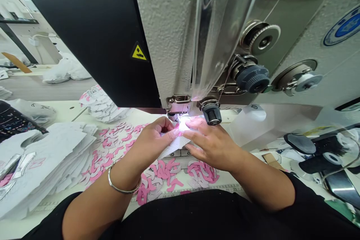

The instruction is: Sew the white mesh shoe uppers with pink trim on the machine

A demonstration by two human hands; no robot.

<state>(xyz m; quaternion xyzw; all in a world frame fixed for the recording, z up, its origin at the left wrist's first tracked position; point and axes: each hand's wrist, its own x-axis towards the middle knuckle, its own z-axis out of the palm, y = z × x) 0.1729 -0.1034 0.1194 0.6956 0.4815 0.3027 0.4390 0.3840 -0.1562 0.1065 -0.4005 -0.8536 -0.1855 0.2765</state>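
A small white textured fabric piece (176, 147) lies under the sewing machine's needle area (180, 114), with a bit of pink at its far end, partly lost in the lamp's glare. My left hand (159, 137) pinches the fabric's left edge between thumb and curled forefinger. On the other side, my right hand (212, 142) has its fingers spread and stretched out, the tips pressing on the fabric close to the needle. Loose pink and white curved cut pieces (168, 170) are scattered on the table around my hands.
A tall stack of white cut panels (64, 157) stands at the left, with another pile (104, 105) behind. The black machine cover (84, 26) and tension knobs (253, 77) hang overhead. Black thread spools (320, 163) are at the right; a ruler tape (225, 187) runs along the front.
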